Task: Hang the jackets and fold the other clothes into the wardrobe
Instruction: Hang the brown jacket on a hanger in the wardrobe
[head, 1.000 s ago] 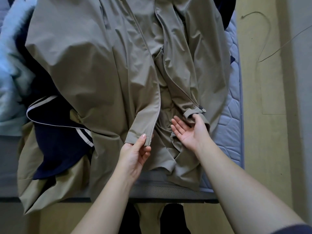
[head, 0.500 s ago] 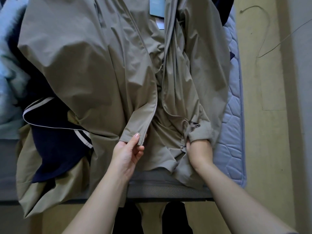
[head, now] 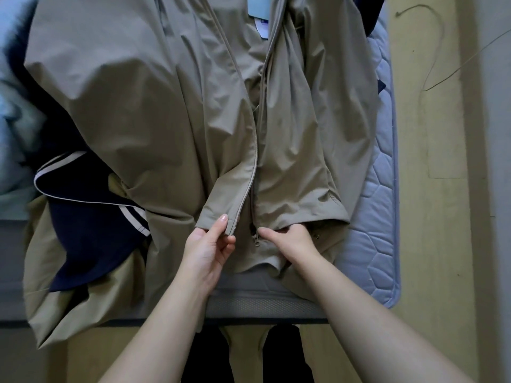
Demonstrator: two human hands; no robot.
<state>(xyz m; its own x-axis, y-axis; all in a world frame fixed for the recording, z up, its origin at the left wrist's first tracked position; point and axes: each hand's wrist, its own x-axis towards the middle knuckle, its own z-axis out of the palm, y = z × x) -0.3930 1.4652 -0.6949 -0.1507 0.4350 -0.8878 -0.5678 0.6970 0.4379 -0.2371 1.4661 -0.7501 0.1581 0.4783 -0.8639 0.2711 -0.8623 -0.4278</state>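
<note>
A khaki jacket (head: pixel 138 106) lies front up on the bed (head: pixel 383 189), collar end away from the person and hem toward them, covering most of the mattress. Its two front panels lie nearly edge to edge along the zipper, parted only slightly near the hem.

Both forearms reach in from the near side of the jacket and converge on its hem, one on each side of the zipper. The left hand (head: pixel 206 248) is turned palm inward. Its thumb lies flat on top of the bottom corner of the jacket's left panel, and its fingers (head: pixel 226 240) curl underneath, so the corner is pinched right beside the zipper tape and lifted a little. The right hand (head: pixel 293 239) is back up, its fingers tucked out of sight under the hem of the jacket's right panel, gripping the cloth. One digit points along the hem toward the zipper. The dark zipper slider (head: pixel 255 239) hangs at the jacket's hem between the two hands, just beside the right hand.

A navy garment (head: pixel 88 230) with pale piping lies partly under the jacket's left side, with pale blue cloth (head: pixel 13 120) beyond it. A blue label (head: pixel 258 6) shows inside the jacket near the collar. On the floor (head: pixel 428 244) to the right of the jacket lies a thin wire (head: pixel 431 51).
</note>
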